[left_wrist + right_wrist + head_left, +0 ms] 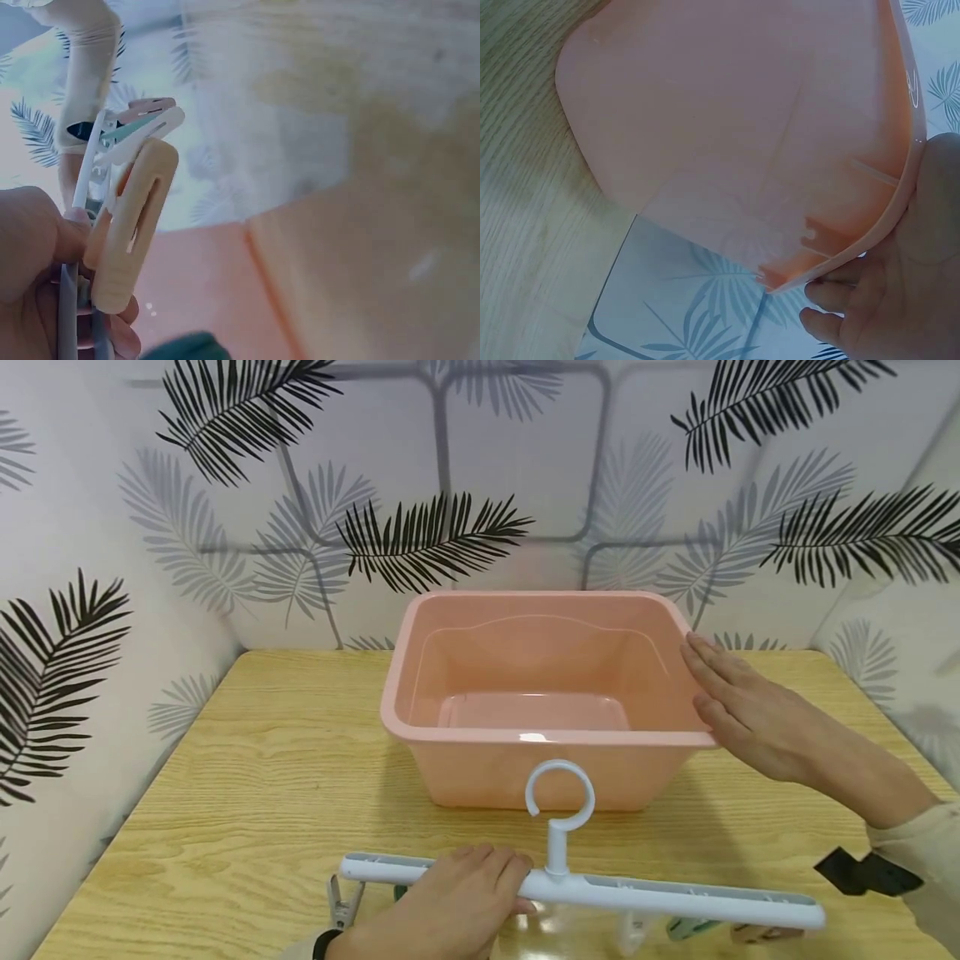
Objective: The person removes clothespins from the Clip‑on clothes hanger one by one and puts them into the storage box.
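Observation:
A white clip hanger (pixel 667 902) with a round hook stands across the near side of the table, its hook overlapping the basin's front in the head view. My left hand (pixel 465 893) grips its bar left of the hook. Clips hang below the bar: a beige clip (pixel 136 232) close to the left fingers, a green clip (pixel 690 928) and a brownish clip (pixel 765 933) toward the right end. Behind it stands a pink plastic basin (pixel 480 772) with nothing inside. My right hand (pixel 757 718) rests against the basin's right rim, fingers extended along it.
The wood-grain table (pixel 277 760) carries the basin near its back edge. Leaf-patterned covering (pixel 517 560) rises behind the table and along both sides. A black strap piece (pixel 870 870) sits at the right sleeve.

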Tool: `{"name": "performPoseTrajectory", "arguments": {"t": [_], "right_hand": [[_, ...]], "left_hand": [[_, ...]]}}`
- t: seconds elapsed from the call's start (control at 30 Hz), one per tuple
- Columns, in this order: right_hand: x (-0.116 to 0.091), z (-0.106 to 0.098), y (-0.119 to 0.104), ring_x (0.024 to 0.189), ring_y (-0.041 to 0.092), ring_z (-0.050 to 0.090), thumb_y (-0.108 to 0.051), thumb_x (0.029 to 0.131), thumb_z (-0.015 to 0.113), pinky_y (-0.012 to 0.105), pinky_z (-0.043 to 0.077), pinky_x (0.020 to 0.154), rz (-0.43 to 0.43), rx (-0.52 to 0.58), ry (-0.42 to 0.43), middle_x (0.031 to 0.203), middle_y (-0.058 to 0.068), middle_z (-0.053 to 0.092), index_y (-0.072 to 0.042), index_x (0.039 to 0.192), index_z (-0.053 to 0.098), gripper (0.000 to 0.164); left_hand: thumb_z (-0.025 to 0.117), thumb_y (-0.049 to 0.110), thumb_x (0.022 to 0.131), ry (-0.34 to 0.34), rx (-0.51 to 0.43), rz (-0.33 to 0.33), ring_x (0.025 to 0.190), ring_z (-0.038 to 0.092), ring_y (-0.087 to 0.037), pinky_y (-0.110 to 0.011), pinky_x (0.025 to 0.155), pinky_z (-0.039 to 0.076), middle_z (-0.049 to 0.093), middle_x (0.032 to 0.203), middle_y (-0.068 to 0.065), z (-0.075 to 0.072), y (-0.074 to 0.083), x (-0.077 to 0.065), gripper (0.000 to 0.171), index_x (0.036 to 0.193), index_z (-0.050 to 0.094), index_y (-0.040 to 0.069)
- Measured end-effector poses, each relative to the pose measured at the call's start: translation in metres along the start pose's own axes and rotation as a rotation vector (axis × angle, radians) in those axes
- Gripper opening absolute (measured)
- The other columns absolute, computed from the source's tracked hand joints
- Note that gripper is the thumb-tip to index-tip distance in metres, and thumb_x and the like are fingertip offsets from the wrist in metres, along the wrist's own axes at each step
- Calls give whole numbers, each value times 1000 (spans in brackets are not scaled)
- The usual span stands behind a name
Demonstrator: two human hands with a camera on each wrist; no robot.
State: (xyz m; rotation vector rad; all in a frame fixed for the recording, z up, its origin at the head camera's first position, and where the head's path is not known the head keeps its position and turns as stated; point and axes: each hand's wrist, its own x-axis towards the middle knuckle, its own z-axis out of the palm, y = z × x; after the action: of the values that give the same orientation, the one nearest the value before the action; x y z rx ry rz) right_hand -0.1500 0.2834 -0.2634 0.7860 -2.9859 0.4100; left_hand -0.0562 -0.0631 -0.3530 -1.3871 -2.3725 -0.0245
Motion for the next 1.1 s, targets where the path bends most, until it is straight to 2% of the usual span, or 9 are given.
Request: {"name": "performPoseTrajectory", "arguments": {"t": [0.17, 0.23, 0.37, 0.47, 0.83, 1.1], "right_hand": [[-1, 0, 1, 146, 36, 4, -29, 106, 32, 52, 11, 115, 4, -8, -16, 160, 17, 3, -1, 153, 10, 59], [-1, -1, 1, 146, 37, 2, -29, 106, 30, 53, 9, 115, 3, -12, -29, 160, 19, 1, 0, 152, 8, 59], [-1, -1, 2, 145, 40, 0, -28, 107, 28, 53, 6, 115, -12, -10, -42, 159, 23, 0, 3, 152, 7, 59], [-1, -1, 3, 145, 39, 0, -27, 106, 29, 52, 5, 116, -20, 0, -36, 158, 24, 1, 4, 152, 8, 58], [0, 1, 4, 146, 36, -1, -28, 106, 28, 48, 3, 117, -26, 18, -34, 159, 21, -1, 2, 152, 8, 58], [1, 3, 7, 146, 38, -1, -28, 106, 29, 49, 3, 116, -36, 23, -37, 159, 22, -1, 3, 152, 6, 60]], "left_hand": [[54, 29, 99, 54, 3, 10, 74, 59, -10, -19, 67, 49, 59, 86, 1, -19, -6, 3, 23, 100, 58, 6], [47, 27, 101, 91, 18, 2, 74, 59, -11, -20, 68, 49, 57, 83, 1, -24, -8, 4, 24, 96, 58, 6], [20, 25, 106, 163, 94, -19, 67, 52, -12, -21, 62, 44, 50, 74, 2, -31, -12, 6, 42, 88, 54, 7], [13, 22, 105, 190, 124, -35, 63, 46, -13, -23, 58, 39, 44, 71, 1, -38, -15, 8, 46, 84, 51, 7], [17, 21, 105, 266, 192, -98, 62, 49, -14, -23, 55, 37, 51, 72, 0, -60, -28, 17, 46, 84, 55, 5], [20, 18, 104, 334, 225, -100, 63, 47, -16, -25, 56, 37, 48, 72, -2, -70, -39, 25, 41, 82, 52, 5]]}}
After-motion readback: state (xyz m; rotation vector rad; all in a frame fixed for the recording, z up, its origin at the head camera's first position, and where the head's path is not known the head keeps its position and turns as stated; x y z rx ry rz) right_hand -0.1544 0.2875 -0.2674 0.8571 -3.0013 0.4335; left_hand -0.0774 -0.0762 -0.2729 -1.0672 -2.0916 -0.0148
